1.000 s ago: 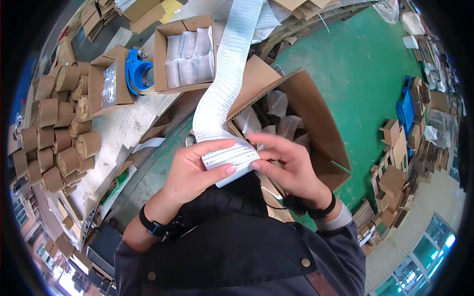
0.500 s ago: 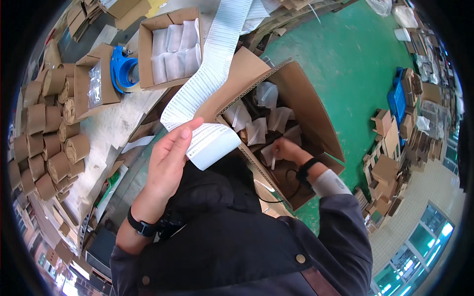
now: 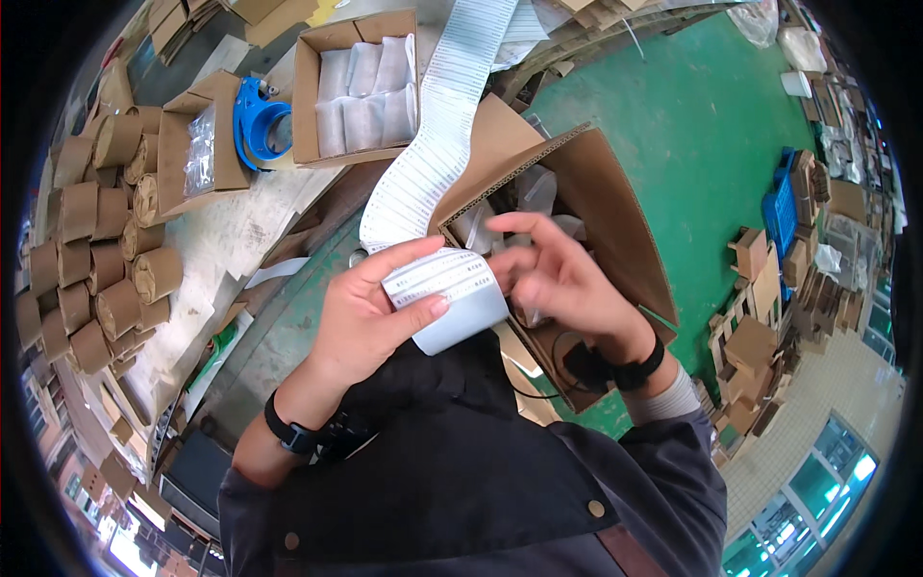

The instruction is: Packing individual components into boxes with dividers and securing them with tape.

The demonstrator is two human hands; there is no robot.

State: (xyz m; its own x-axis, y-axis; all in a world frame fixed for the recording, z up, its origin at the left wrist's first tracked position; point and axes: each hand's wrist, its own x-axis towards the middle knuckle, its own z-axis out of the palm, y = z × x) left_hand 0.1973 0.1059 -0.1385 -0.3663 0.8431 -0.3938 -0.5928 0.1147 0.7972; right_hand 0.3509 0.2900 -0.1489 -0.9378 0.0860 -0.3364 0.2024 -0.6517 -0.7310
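Head view: the left hand (image 3: 356,313) pinches the printed label strip (image 3: 420,178) between thumb and fingers near its blank end, beside the open carton (image 3: 620,226). The right hand (image 3: 575,288), half open and blurred, is near the strip's edge; whether it grips anything, I cannot tell. Steady thumb pressure and a smooth bend should prevent creasing.

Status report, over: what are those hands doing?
Left fingers gripping printed label strip. Right fingers beside strip, blurred, grip unclear. Open carton behind them; nothing visibly blocking.
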